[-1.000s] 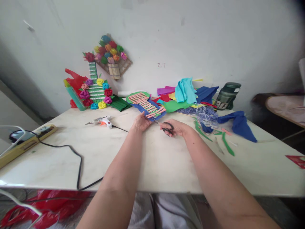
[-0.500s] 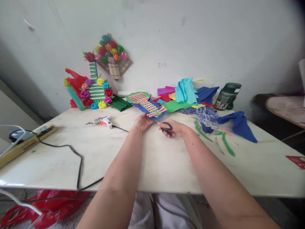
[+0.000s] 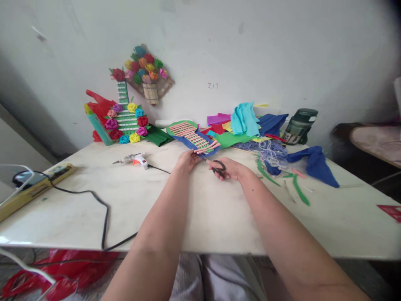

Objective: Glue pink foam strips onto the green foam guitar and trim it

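Note:
My right hand (image 3: 230, 168) grips black-handled scissors (image 3: 220, 169), their blades pointing left toward the near end of a craft piece. That craft piece (image 3: 191, 133) is a green shape with pink strips across it, edged by blue paper (image 3: 183, 141). My left hand (image 3: 189, 160) is closed at the near edge of the craft piece, fingers partly hidden, gripping the blue paper there. The blade tips are close to the left fingers; I cannot make out whether they touch the paper.
A glue gun (image 3: 139, 160) with a black cord lies left, near a power strip (image 3: 37, 188). Paper-flower guitar (image 3: 127, 119) leans at the wall. Coloured paper (image 3: 244, 119), tangled yarn (image 3: 266, 151), green scraps (image 3: 300, 190) and a dark bottle (image 3: 300, 126) are to the right.
Both hands stay in almost the same place. My left hand has shifted very slightly at the paper's edge; the scissors remain in my right hand.

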Action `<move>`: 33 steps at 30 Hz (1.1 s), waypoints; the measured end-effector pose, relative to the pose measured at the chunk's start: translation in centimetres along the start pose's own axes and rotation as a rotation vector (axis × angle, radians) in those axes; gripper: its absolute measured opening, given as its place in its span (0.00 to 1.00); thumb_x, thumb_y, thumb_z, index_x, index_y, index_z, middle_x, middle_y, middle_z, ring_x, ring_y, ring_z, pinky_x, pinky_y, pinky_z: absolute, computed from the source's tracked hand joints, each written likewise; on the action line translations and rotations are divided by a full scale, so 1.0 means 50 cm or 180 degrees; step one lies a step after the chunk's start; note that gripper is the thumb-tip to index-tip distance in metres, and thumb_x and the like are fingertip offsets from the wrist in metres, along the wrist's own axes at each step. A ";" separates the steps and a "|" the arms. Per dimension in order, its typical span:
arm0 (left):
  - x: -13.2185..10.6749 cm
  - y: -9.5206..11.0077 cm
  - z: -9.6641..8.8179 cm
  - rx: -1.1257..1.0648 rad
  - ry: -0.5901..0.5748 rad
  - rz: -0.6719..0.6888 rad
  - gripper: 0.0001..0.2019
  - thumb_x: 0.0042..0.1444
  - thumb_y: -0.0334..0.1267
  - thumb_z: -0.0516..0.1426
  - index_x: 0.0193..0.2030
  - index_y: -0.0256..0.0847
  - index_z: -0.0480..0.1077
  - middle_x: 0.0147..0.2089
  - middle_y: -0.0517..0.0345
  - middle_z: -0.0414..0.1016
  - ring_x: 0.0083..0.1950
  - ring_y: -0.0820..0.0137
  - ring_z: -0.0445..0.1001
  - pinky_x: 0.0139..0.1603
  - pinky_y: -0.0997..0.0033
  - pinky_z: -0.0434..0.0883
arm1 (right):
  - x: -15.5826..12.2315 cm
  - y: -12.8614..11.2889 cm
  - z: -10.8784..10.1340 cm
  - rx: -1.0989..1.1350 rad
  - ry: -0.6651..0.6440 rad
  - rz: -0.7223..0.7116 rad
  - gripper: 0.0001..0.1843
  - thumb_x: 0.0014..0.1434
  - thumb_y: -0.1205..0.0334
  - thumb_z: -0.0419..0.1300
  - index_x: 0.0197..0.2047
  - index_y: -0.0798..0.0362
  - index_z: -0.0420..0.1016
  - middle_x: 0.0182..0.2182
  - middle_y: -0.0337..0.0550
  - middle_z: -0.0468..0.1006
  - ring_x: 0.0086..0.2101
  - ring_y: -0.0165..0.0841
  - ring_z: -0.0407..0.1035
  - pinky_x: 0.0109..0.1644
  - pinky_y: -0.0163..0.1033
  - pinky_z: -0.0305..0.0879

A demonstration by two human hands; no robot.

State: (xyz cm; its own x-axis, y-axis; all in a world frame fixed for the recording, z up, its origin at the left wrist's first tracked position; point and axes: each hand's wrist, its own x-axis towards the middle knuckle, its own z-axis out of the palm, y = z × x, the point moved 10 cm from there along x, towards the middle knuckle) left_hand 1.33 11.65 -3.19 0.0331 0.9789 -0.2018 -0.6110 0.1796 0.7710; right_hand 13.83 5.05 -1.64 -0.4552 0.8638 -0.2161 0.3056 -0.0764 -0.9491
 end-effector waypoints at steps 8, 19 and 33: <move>0.004 0.012 -0.006 0.0314 0.0003 0.0288 0.11 0.60 0.26 0.49 0.31 0.29 0.69 0.26 0.49 0.76 0.26 0.69 0.76 0.33 0.69 0.75 | -0.002 0.003 -0.003 -0.0036 -0.0066 0.0038 0.30 0.48 0.33 0.60 0.32 0.56 0.67 0.14 0.37 0.70 0.13 0.24 0.63 0.11 0.27 0.46; -0.004 0.012 -0.008 0.0348 0.0008 0.0232 0.10 0.61 0.28 0.49 0.38 0.28 0.70 0.28 0.48 0.76 0.28 0.68 0.76 0.37 0.66 0.75 | -0.006 -0.001 -0.013 -0.0145 -0.0111 -0.0052 0.31 0.48 0.34 0.60 0.32 0.57 0.68 0.14 0.37 0.71 0.13 0.25 0.63 0.12 0.27 0.46; 0.006 0.009 -0.017 0.0224 0.0080 0.0272 0.10 0.60 0.27 0.49 0.36 0.31 0.72 0.30 0.49 0.77 0.29 0.70 0.75 0.36 0.69 0.75 | -0.008 -0.013 -0.016 -0.0163 -0.0036 -0.0144 0.27 0.47 0.39 0.64 0.31 0.57 0.68 0.14 0.33 0.67 0.12 0.21 0.57 0.13 0.27 0.46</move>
State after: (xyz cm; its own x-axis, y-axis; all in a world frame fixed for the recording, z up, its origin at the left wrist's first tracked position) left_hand 0.39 11.93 -3.42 -0.0372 0.9883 -0.1480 -0.5536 0.1029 0.8264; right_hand 14.47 5.12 -0.74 -0.4788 0.8601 -0.1762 0.3269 -0.0116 -0.9450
